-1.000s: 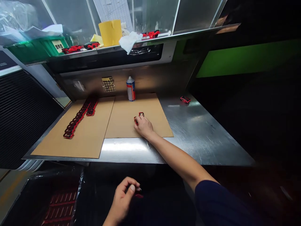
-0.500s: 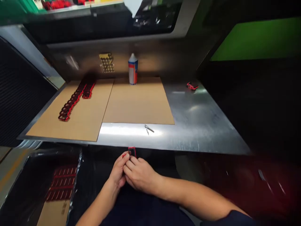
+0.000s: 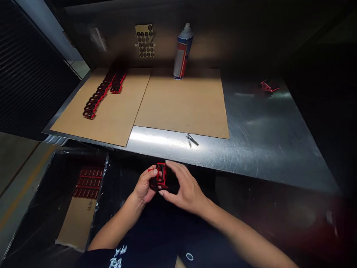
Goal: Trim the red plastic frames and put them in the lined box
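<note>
Both hands meet below the front edge of the steel bench (image 3: 264,141), pinched on one small red and black plastic frame part (image 3: 161,174). My left hand (image 3: 144,186) grips its left side with thumb and fingers. My right hand (image 3: 185,188) curls round its right side and underside. Whether a second red piece is tucked behind the part in my left fingers I cannot make out. A small pair of metal tweezers (image 3: 192,140) lies on the bench just beyond the hands.
Two brown cardboard sheets (image 3: 184,104) cover the bench's left and middle. A row of several red and black parts (image 3: 102,93) lies on the left sheet. A spray can (image 3: 182,52) stands at the back, a loose red part (image 3: 268,86) far right. A lined bin (image 3: 83,193) at lower left holds more parts.
My right hand drew back from the middle cardboard with a red part and joined my left hand below the bench edge. The view tilted down; the hands now hold the part slightly higher.
</note>
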### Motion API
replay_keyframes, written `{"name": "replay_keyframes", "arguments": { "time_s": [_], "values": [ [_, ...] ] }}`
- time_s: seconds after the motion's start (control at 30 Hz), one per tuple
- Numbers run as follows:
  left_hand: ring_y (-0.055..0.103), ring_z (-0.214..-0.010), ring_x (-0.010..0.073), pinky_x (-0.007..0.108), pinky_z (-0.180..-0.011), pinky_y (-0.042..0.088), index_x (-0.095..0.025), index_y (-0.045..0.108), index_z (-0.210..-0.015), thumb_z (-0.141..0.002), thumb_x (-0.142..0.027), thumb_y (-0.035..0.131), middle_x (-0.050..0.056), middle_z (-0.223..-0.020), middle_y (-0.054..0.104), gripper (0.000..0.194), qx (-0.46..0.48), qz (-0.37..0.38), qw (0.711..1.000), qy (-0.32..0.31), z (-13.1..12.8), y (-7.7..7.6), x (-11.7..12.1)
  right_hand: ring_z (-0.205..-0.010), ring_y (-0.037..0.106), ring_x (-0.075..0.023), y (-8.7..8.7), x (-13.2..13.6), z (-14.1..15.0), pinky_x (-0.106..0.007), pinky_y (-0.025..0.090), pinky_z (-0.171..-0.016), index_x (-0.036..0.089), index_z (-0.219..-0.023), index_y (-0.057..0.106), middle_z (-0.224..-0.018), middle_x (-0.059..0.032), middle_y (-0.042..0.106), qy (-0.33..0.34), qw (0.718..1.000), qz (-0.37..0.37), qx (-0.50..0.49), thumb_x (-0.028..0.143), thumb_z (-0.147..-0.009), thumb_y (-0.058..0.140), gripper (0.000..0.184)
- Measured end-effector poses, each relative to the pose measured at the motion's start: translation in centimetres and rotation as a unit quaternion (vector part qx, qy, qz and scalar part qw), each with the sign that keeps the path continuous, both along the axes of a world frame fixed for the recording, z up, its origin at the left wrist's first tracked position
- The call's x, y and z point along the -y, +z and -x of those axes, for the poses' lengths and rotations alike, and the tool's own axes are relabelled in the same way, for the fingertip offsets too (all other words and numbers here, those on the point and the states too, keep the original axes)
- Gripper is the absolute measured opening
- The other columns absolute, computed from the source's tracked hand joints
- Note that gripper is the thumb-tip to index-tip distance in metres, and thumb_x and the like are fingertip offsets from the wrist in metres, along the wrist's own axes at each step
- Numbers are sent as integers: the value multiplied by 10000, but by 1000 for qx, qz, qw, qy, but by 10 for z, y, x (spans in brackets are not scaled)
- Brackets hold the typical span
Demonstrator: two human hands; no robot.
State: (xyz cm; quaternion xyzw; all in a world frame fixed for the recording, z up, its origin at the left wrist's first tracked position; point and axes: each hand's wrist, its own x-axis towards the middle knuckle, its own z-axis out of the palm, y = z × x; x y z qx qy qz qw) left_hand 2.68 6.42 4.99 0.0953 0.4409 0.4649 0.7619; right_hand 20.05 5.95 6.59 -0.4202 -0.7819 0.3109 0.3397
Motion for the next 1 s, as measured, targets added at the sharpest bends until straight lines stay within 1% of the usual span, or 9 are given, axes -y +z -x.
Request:
{"name": "replay_keyframes", "arguments": {
  "time_s": [0.07, 0.13, 0.2, 0.4, 0.53, 0.67, 0.73, 0.87, 1.0],
  "values": [
    [612, -592, 107, 212, -548, 481, -137, 684, -928, -618, -403, 891, 6, -725, 676, 458, 31, -4, 999, -19, -3, 10, 4, -1310, 625, -326, -3, -1, -1, -503, 566, -1060, 217, -1535, 409, -1500, -184, 569, -2, 989, 113, -96, 412, -759, 852, 915],
    [596, -577, 104, 224, -561, 489, -135, 683, -905, -583, -413, 901, 6, -704, 663, 478, 52, -3, 998, -34, -7, 17, 7, -1327, 619, -309, -5, 1, 1, -486, 540, -1096, 235, -1491, 474, -1498, -162, 580, 9, 971, 173, -166, 415, -756, 863, 851],
    [581, -565, 106, 234, -564, 487, -141, 669, -851, -562, -420, 903, 0, -670, 641, 464, 61, 0, 997, -45, -10, 19, 9, -1357, 594, -309, -5, 4, 4, -493, 495, -1142, 239, -1429, 543, -1479, -147, 599, 4, 964, 177, -199, 387, -750, 864, 766],
    [558, -548, 115, 236, -534, 446, -151, 661, -779, -561, -496, 882, 12, -647, 641, 464, 39, 8, 996, -75, -8, 13, 14, -1260, 659, -294, 4, 8, 8, -481, 537, -1088, 252, -1493, 469, -1416, -139, 640, 14, 955, 195, -224, 339, -714, 866, 878],
    [606, -600, 150, 256, -556, 459, -126, 692, -787, -588, -520, 875, 51, -698, 679, 477, 1, -1, 996, -87, -4, 12, 17, -1240, 661, -291, 9, 7, 6, -470, 550, -1067, 247, -1431, 520, -1369, -130, 655, 9, 961, 191, -202, 302, -712, 848, 793],
    [509, -499, 84, 221, -500, 403, -123, 697, -787, -705, -488, 840, -10, -608, 597, 401, -52, -6, 996, -77, -1, 11, 18, -1246, 648, -279, 10, 10, 1, -453, 554, -1059, 247, -1404, 522, -1365, -122, 648, -2, 967, 191, -171, 279, -725, 834, 748],
    [504, -491, 71, 204, -486, 396, -133, 706, -813, -740, -469, 826, -22, -619, 603, 363, -80, -9, 995, -66, 1, 10, 17, -1261, 636, -277, 10, 12, 0, -454, 542, -1073, 255, -1407, 516, -1372, -114, 642, -6, 969, 188, -161, 271, -730, 825, 744],
    [566, -534, 83, 199, -514, 448, -158, 709, -842, -740, -463, 838, -14, -700, 666, 347, -117, -10, 991, -59, 5, 13, 17, -1265, 626, -285, 12, 16, -3, -467, 538, -1071, 258, -1391, 526, -1369, -111, 636, -17, 972, 199, -123, 278, -728, 821, 726],
    [519, -507, 66, 188, -522, 440, -148, 672, -759, -726, -422, 876, -28, -634, 623, 343, -133, -14, 988, -83, 6, 20, 21, -1177, 660, -281, 13, 17, -5, -467, 549, -1029, 240, -1328, 570, -1290, -103, 673, -14, 971, 230, -59, 315, -705, 866, 694]
  ]
}}
